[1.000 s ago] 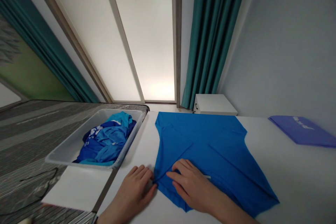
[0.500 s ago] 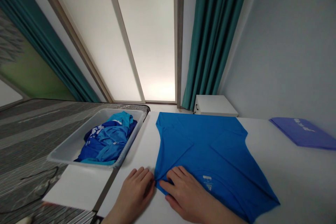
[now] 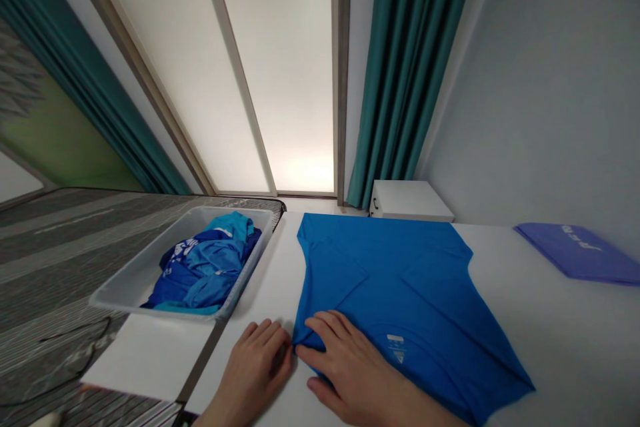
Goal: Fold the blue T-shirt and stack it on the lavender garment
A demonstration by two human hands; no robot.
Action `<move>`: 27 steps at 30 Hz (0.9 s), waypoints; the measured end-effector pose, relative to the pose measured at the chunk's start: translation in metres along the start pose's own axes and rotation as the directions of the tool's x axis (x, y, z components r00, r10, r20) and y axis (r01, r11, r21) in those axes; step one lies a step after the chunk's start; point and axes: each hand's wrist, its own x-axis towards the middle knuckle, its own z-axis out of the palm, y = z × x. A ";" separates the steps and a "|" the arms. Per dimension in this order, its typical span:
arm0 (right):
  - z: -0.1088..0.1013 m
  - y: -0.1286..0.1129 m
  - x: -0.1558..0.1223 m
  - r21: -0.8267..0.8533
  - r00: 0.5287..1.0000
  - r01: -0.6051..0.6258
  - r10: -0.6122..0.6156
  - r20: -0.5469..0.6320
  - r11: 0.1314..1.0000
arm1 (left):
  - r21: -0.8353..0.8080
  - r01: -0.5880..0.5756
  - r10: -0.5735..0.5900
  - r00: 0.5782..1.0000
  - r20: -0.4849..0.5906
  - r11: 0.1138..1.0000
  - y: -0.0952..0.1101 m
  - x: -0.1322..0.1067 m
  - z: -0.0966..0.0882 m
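A blue T-shirt [image 3: 390, 267] lies spread on the white table, its neckline and printed label toward me and its left side folded inward. At its near left edge, my left hand [image 3: 263, 350] is closed, thumb and finger pinching the cloth at the corner. My right hand [image 3: 340, 360] rests on the shirt just beside it. Its fingers are stretched out and spread over the fabric, and the thumb stands apart. The right palm hides part of the shirt's near edge.
Left of the shirt stands a clear plastic bin [image 3: 125, 287] holding crumpled blue clothes [image 3: 210, 263]. A folded purple garment [image 3: 580, 253] lies at the table's far right. Behind the white table [image 3: 265, 280] is a small white cabinet [image 3: 413, 200].
My right hand's fingers have straightened and slid slightly forward and left over the cloth. The left hand has barely moved, and the shirt lies almost the same.
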 end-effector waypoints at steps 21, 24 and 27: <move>-0.005 0.001 0.000 0.030 1.000 -0.003 0.002 0.028 1.000 | -0.078 0.039 -0.039 0.999 0.001 0.996 -0.004 -0.003 -0.006; -0.005 0.002 0.000 0.039 0.999 0.002 -0.004 0.039 0.999 | -0.112 0.048 -0.049 0.999 -0.007 0.993 -0.007 -0.005 -0.007; -0.004 0.002 0.000 0.056 0.998 0.008 -0.011 0.055 0.998 | -0.133 0.023 -0.023 1.000 0.000 0.991 -0.009 -0.007 -0.007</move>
